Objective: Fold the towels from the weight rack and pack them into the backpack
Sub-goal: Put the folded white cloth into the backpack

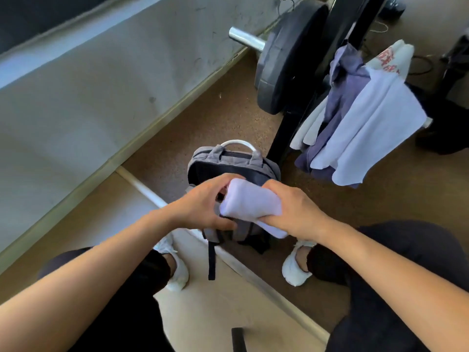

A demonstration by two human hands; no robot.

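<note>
Black trousers cover our knees at the bottom corners of the view, and our white shoes (295, 269) stand apart on the brown floor (228, 118), the left one on a paler mat (215, 313). Between the shoes and just above them we hold a folded white towel (251, 201) in both hands. Our right hand (297, 212) is clamped around the towel's right side, with a loose end hanging below the fist. Our left hand (203, 204) curls its fingers over the towel's left end, its thumb lying against grey fabric beneath. Directly under the towel stands the grey backpack (228, 163), upright on the floor, its top dark and seemingly open, its white carry handle (239, 143) arching at the far side and a dark strap (212, 260) trailing towards us. Just beyond the bag rises the black weight rack (284, 138). Over its right side hang more towels: a white towel (373, 128) in front, a blue towel (342, 97) behind it, and a towel with red print (390, 57) at the top. Farther left, a dark weight plate (286, 59) sits on a silver bar end (246, 39) near the grey wall (127, 72).
</note>
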